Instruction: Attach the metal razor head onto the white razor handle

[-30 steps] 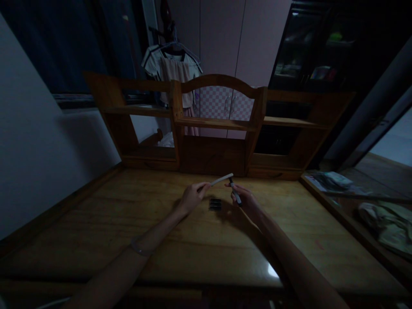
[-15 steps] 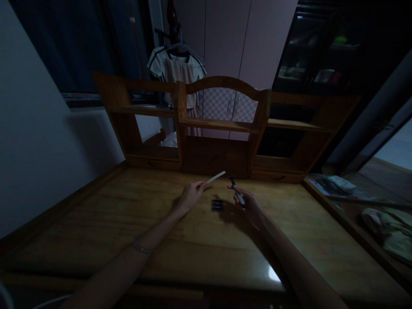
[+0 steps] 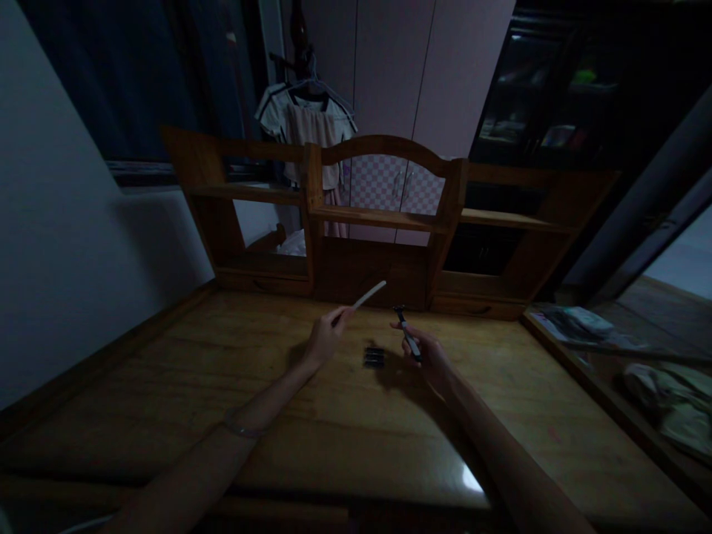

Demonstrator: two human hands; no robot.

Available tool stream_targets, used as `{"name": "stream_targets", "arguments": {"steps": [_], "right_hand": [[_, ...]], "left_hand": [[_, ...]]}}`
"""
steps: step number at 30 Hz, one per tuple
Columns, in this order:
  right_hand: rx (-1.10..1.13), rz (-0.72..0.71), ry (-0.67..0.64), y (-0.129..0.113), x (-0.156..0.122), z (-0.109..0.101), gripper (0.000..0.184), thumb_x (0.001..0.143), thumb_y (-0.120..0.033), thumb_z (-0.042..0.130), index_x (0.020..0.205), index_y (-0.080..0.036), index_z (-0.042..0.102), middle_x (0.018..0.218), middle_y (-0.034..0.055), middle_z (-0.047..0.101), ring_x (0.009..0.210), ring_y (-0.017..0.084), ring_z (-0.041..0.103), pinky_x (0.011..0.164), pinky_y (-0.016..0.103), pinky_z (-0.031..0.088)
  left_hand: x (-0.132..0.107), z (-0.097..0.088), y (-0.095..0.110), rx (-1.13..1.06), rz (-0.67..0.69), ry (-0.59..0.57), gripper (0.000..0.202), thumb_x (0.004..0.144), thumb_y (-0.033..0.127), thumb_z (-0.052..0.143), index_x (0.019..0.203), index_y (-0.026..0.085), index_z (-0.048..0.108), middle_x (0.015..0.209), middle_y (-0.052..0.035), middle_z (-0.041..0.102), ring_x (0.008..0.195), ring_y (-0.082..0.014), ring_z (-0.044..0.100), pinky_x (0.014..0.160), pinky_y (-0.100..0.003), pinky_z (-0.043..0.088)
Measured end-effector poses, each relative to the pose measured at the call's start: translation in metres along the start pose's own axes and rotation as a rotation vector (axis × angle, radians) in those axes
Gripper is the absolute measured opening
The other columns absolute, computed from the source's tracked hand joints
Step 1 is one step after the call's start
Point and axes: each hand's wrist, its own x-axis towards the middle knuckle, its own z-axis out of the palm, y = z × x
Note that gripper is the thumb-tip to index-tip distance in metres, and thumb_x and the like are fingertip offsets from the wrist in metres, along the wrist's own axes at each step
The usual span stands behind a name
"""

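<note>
My left hand [image 3: 325, 337] is closed round the near end of a slim white stick [image 3: 370, 294], tilted up to the right; its exact kind is not clear in the dim light. A razor [image 3: 410, 343] with a grey and black handle rests in the closed fingers of my right hand [image 3: 428, 350], its dark head pointing up and away from me. Between the two hands, a small dark case-like item with several bars [image 3: 374, 357], perhaps razor cartridges, lies on the wooden table [image 3: 311, 437]. Neither hand touches it.
A wooden shelf unit [image 3: 383, 217] with small drawers stands along the table's far edge. To the right, a lower ledge holds papers [image 3: 584, 320] and a pale cloth bag [image 3: 667, 397]. A white wall [image 3: 72, 245] borders the left side.
My left hand has tilted the white stick more steeply, so its far end sits higher. My right hand with the razor has barely moved.
</note>
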Motion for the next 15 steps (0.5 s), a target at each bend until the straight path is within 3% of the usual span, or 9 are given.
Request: {"name": "stream_targets", "arguments": {"steps": [3, 9, 15], "right_hand": [[0.02, -0.008, 0.008, -0.005, -0.002, 0.001, 0.038, 0.081, -0.044, 0.06, 0.108, -0.018, 0.064, 0.055, -0.0047, 0.047, 0.04, 0.006, 0.031, 0.038, 0.021, 0.021], [-0.007, 0.003, -0.003, -0.004, -0.002, 0.004, 0.038, 0.079, -0.046, 0.061, 0.106, -0.02, 0.065, 0.054, -0.0044, 0.048, 0.041, 0.007, 0.032, 0.04, 0.022, 0.023], [-0.014, 0.027, -0.026, 0.004, 0.002, 0.002, 0.038, 0.082, -0.047, 0.058, 0.109, -0.02, 0.063, 0.051, -0.0051, 0.048, 0.039, 0.007, 0.031, 0.041, 0.022, 0.023]], "left_hand": [[-0.003, -0.002, 0.008, -0.047, 0.077, 0.029, 0.036, 0.091, 0.041, 0.047, 0.107, 0.016, 0.067, 0.101, -0.0055, 0.069, 0.092, -0.0187, 0.063, 0.081, -0.025, 0.046], [-0.006, 0.011, 0.009, 0.117, 0.043, -0.176, 0.031, 0.091, 0.04, 0.048, 0.101, 0.022, 0.07, 0.103, -0.0042, 0.07, 0.095, -0.0208, 0.064, 0.083, -0.028, 0.046], [-0.004, 0.011, -0.002, 0.25, -0.012, -0.142, 0.031, 0.092, 0.041, 0.045, 0.102, 0.025, 0.07, 0.103, -0.0034, 0.07, 0.093, -0.0214, 0.065, 0.078, -0.028, 0.046]]}}
